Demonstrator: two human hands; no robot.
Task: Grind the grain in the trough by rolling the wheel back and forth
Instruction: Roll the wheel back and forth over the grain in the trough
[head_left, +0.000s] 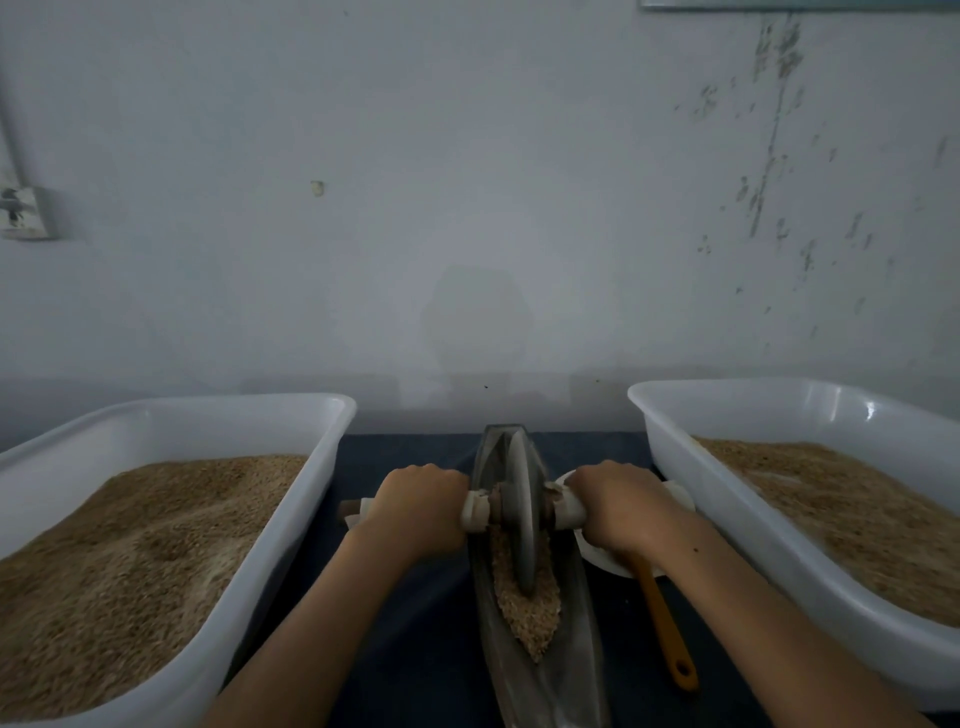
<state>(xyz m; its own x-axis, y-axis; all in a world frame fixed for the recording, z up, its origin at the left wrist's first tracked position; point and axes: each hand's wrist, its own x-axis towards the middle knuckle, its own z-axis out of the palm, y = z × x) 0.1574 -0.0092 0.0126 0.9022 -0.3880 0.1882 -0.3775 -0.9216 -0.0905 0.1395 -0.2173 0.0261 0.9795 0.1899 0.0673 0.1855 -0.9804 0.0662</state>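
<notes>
Head view: wheel (521, 512) stands upright in trough (491, 587), centre frame.
Grip: left hand (420, 506) and right hand (618, 506) each wrap the axle handle, pressing evenly on grain (527, 608).

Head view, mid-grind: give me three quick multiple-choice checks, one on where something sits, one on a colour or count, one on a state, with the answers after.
1. Where does the wheel stand?
A. In the trough between the two tubs
B. In the left tub
C. On the bare table by the spoon

2. How many white tubs of grain are in view?
A. One
B. Two
C. Four

3. What are the hands doing?
A. Both lie flat on the table
B. Only one touches the wheel
C. Each grips one end of the wheel's handle

Answers:
1 A: the wheel stands on edge in the grain of the narrow trough.
2 B: the left tub and the right tub flank the trough.
3 C: the left hand and the right hand curl round the handle on either side.
</notes>
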